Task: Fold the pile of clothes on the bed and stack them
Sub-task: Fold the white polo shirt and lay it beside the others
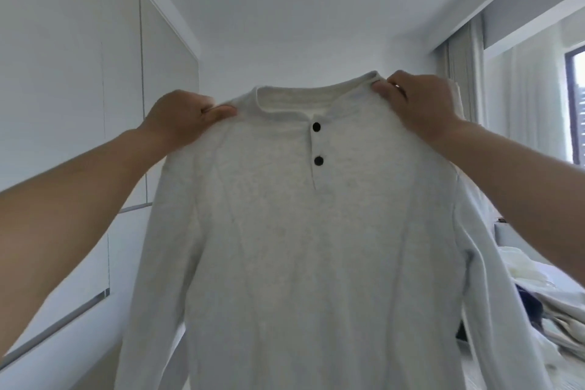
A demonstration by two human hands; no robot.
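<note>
The left hand [183, 117] pinches the shirt [304, 231] at one shoulder, thumb over the fabric, fingers curled behind. The right hand [418, 104] grips the other shoulder beside the collar. The shirt hangs in front of the camera, long axis vertical, collar up (two dark buttons [316, 135] facing the viewer). Further right, the clothes pile [544, 294] lies on the bed.
</note>
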